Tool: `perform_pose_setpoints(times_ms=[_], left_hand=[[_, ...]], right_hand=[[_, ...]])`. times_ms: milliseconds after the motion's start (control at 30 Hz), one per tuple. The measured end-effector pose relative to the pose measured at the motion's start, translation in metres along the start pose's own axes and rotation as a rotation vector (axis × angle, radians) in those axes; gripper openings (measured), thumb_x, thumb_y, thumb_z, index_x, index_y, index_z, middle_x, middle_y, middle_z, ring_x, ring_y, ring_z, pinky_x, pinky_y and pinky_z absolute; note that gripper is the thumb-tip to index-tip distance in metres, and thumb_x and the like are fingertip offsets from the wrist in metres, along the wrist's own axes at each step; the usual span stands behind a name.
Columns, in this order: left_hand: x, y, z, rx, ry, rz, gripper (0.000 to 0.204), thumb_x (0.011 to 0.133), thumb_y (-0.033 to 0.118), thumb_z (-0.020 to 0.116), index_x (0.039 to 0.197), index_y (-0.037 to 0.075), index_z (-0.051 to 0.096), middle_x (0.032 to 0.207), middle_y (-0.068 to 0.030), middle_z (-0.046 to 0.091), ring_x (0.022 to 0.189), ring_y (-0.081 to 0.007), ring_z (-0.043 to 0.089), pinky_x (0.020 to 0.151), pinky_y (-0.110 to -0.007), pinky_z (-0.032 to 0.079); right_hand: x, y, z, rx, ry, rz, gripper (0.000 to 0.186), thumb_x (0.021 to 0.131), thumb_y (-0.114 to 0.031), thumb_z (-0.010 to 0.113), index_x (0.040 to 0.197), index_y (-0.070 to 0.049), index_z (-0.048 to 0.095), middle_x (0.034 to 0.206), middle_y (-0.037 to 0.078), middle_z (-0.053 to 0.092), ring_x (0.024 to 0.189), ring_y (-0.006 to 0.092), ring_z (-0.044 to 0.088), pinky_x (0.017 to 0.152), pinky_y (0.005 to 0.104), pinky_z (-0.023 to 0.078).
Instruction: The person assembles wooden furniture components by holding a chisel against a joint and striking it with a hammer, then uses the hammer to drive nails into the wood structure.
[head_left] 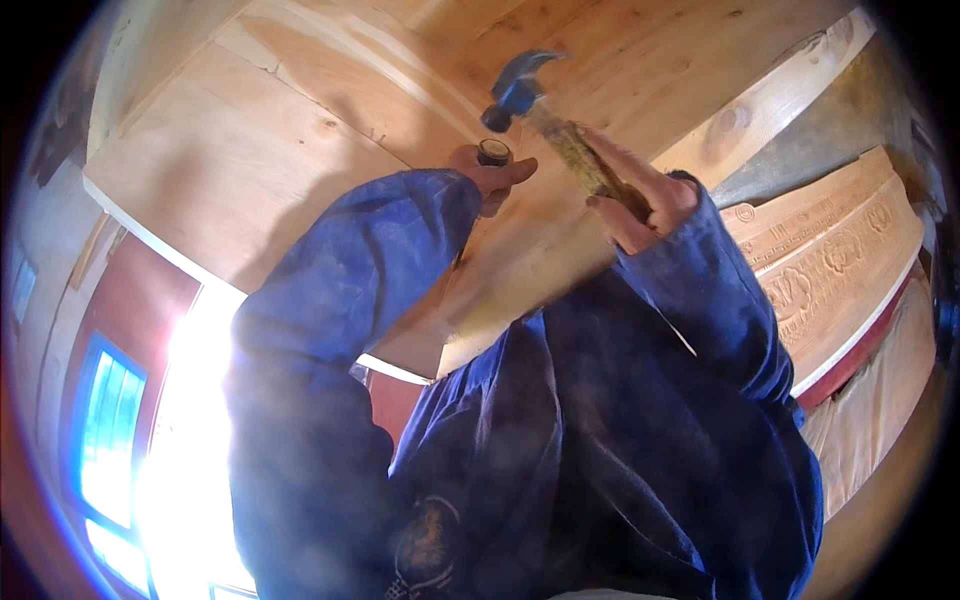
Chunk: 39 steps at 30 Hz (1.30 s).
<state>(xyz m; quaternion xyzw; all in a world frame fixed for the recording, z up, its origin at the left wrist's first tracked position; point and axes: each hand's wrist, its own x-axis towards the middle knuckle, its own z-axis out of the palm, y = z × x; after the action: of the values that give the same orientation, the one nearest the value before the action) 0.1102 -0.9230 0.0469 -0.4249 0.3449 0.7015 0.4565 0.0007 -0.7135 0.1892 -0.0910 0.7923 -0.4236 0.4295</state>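
Pale wooden boards (250,130) spread across the top from 10 to 1 o'clock, with one carved wooden panel (840,255) at 3 o'clock and a blue-framed window (112,440) glowing at 8. Two hands hold two tools, one each. At 12 o'clock, the left hand (488,180) wraps one round, dark-rimmed tool handle (493,152), its lower end hidden. At 2, the right hand (648,195) grips one claw hammer (565,145), which lies toward 1, its head just above the handle's end, apart.
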Motion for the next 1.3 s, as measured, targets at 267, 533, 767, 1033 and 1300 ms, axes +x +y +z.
perform_pose_setpoints(times_ms=[267, 533, 767, 1033, 1300], left_hand=[[0.011, -0.011, -0.015, 0.005, -0.029, -0.047, 0.033, 0.085, 0.029, 0.08, 0.075, 0.012, 0.054, 0.056, 0.0, 0.045, 0.043, -0.0121, 0.04, 0.041, -0.032, 0.029], [-0.014, 0.024, 0.017, 0.239, 0.581, 0.276, 0.035, 0.084, 0.029, 0.081, 0.069, 0.011, 0.055, 0.058, -0.0031, 0.053, 0.042, -0.0144, 0.045, 0.039, -0.032, 0.032], [0.009, 0.005, -0.004, -0.007, 0.318, 0.091, 0.037, 0.082, 0.026, 0.084, 0.073, 0.012, 0.051, 0.053, -0.001, 0.043, 0.039, -0.012, 0.039, 0.038, -0.03, 0.026], [0.002, 0.009, -0.009, -0.089, 0.184, 0.072, 0.037, 0.087, 0.024, 0.079, 0.072, 0.014, 0.047, 0.053, 0.0017, 0.039, 0.038, -0.0101, 0.032, 0.039, -0.03, 0.02], [0.003, 0.007, -0.004, -0.083, 0.155, 0.086, 0.035, 0.09, 0.023, 0.076, 0.072, 0.013, 0.047, 0.053, 0.0016, 0.039, 0.04, -0.0099, 0.033, 0.04, -0.03, 0.021]], right_hand=[[-0.013, 0.0, 0.012, -0.218, -0.064, 0.008, 0.056, 0.086, -0.003, 0.061, 0.141, -0.01, 0.055, 0.078, 0.012, 0.067, 0.052, 0.0134, 0.054, 0.053, 0.0281, 0.046], [-0.011, 0.01, 0.013, -0.063, 0.15, -0.012, 0.057, 0.085, -0.001, 0.061, 0.14, -0.01, 0.056, 0.076, 0.012, 0.065, 0.052, 0.0134, 0.052, 0.054, 0.0275, 0.046], [-0.008, 0.019, 0.017, -0.148, 0.054, -0.044, 0.058, 0.084, -0.001, 0.061, 0.142, -0.009, 0.054, 0.067, 0.01, 0.056, 0.05, 0.0129, 0.048, 0.053, 0.027, 0.045], [0.005, 0.007, 0.016, -0.156, 0.014, -0.016, 0.062, 0.084, -0.007, 0.067, 0.144, -0.013, 0.052, 0.072, 0.018, 0.068, 0.059, 0.0283, 0.069, 0.062, 0.0339, 0.057], [0.028, 0.016, 0.023, -0.216, 0.068, -0.156, 0.059, 0.085, -0.011, 0.066, 0.143, -0.013, 0.052, 0.093, 0.02, 0.071, 0.085, 0.0296, 0.072, 0.081, 0.0371, 0.056]])
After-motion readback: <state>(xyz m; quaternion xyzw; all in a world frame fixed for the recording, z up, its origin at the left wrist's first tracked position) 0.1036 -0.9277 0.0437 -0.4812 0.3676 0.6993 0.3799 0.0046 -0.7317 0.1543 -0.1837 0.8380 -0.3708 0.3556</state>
